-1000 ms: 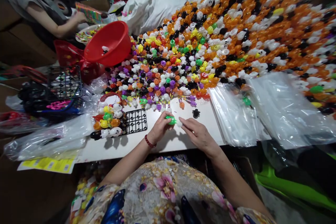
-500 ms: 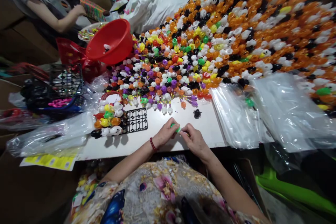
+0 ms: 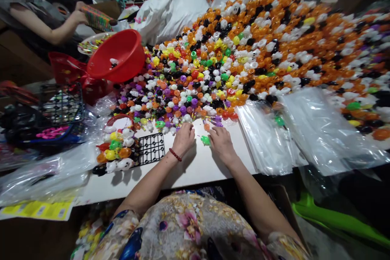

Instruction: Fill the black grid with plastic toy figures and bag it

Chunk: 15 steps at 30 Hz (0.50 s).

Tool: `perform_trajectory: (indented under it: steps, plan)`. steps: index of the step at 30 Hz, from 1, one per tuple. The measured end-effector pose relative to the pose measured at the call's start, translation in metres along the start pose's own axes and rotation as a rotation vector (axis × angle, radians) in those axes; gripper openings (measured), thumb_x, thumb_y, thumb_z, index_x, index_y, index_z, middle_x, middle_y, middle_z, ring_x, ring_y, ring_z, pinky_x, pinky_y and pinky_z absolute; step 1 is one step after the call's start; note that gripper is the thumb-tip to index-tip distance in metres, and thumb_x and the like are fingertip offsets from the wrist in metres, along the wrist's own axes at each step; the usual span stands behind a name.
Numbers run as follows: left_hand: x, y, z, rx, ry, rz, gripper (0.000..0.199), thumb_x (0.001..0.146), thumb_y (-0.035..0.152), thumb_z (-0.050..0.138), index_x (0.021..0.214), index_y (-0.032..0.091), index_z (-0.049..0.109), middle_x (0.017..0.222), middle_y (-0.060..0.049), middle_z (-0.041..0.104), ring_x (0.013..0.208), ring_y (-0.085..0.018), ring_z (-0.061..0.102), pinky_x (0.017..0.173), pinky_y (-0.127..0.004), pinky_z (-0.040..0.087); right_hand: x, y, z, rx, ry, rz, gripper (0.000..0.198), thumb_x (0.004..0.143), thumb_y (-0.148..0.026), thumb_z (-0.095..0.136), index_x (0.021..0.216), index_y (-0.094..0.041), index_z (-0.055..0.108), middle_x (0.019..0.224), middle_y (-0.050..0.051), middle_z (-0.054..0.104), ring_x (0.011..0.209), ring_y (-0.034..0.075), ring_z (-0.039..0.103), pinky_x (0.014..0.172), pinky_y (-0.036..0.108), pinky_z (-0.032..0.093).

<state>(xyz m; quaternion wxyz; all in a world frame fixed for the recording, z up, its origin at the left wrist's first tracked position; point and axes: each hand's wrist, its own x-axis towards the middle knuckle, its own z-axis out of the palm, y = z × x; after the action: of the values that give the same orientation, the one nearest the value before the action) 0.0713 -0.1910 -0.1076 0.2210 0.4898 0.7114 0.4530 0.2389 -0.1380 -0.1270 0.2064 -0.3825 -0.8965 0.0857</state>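
My left hand (image 3: 184,140), with a dark red bead bracelet on the wrist, reaches to the near edge of the heap of small coloured pieces (image 3: 183,101). Its fingers are drawn together there, and what they grip is hidden. My right hand (image 3: 222,144) rests low over the white table top (image 3: 198,166) with bent fingers, and whatever is beneath them is covered. Just left of those fingertips is a small green plastic figure (image 3: 205,140), close to or touching them.
A black grid rack (image 3: 151,149) holds several figure heads (image 3: 115,152) at left. Clear plastic bags (image 3: 265,138) lie at right. Behind stand a red basin (image 3: 118,57) and a large mound of orange, white and black figures (image 3: 289,44). Another person's arm (image 3: 57,28) holds a colourful box.
My hands were together on the green figure; now they are apart. The left has moved forward to the heap. The right covers the area where a black piece lay. The view has shifted.
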Motion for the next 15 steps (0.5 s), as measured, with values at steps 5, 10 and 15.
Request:
perform_trajectory:
  steps: [5,10,15]
  plan:
    - [0.001,0.011,0.017,-0.151,-0.046,-0.02,0.01,0.079,0.014,0.056,0.072,0.022,0.055,0.076,-0.003,0.054,0.08,-0.022,0.051,0.086,-0.034,0.042,0.052,-0.015,0.003,-0.159,-0.203,0.091,0.025,0.093,-0.02,0.05,0.111,-0.013,0.067,0.098,0.018,0.064,0.094,0.03,0.054,0.082,0.042,0.042]
    - [0.034,0.027,0.031,-0.148,-0.106,0.064,0.012,0.08,0.012,0.056,0.075,0.022,0.061,0.084,-0.006,0.061,0.088,-0.023,0.055,0.089,-0.034,0.043,0.035,-0.002,-0.012,0.091,0.017,0.249,0.03,0.092,-0.022,0.047,0.114,-0.019,0.068,0.098,0.012,0.059,0.083,0.023,0.057,0.078,0.036,0.049]
    - [0.075,0.055,0.075,-0.01,-0.345,0.035,0.02,0.076,0.008,0.06,0.061,0.021,0.056,0.081,-0.007,0.06,0.093,-0.024,0.059,0.093,-0.034,0.042,-0.021,0.031,-0.031,0.47,0.3,0.431,0.026,0.086,-0.034,0.056,0.104,-0.021,0.07,0.101,0.008,0.054,0.093,0.021,0.061,0.086,0.037,0.054]
